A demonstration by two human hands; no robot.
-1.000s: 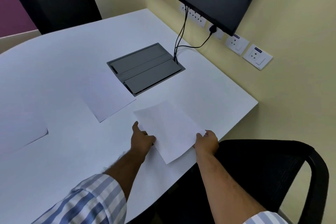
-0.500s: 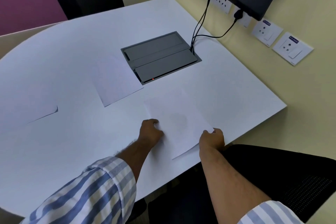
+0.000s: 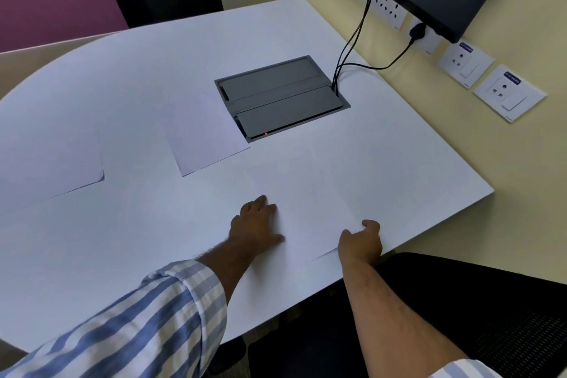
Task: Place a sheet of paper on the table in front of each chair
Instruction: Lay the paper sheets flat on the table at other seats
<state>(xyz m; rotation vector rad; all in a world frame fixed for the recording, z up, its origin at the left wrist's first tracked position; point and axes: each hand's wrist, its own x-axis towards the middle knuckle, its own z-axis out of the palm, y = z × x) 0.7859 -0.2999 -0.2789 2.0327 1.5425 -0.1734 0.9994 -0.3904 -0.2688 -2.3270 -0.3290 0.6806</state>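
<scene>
Far-left sheet [image 3: 52,169]: lying flat on the table [image 3: 129,239], one near corner curling up a touch, well clear of both hands.

Middle sheet [image 3: 205,138]: flat too, its far corner just beside the grey cable box [image 3: 280,98] sunk into the tabletop. Nobody is touching it.

Left hand [image 3: 256,225]: down on the table at the left edge of the newest page, palm low, wrist straight, fingers spread loose and pointing away from the body. Nothing pinched here; it looks like a flat press, though whether the fingertips sit on the paper or just beside it I cannot tell.

Striped sleeve [image 3: 147,316]: rolled back above the forearm, arm reaching forward and slightly right across the near edge.

Newest sheet [image 3: 310,205]: this is the one that matters. It is on the table between the two hands, angled, white on white and hard to trace, its near corner close to the table's edge in front of the black chair [image 3: 478,316].

Right hand [image 3: 362,242]: fingers curled in at the sheet's near right corner, thumb forward. It seems to be a light pinch on that corner, but the contact itself is hidden.

How to finish it well: I'd say let the right corner drop first, keep the left palm steady so the page doesn't skate, then lift both hands straight up rather than dragging.

Risk: a sideways pull-off could slide the sheet over the edge.
</scene>
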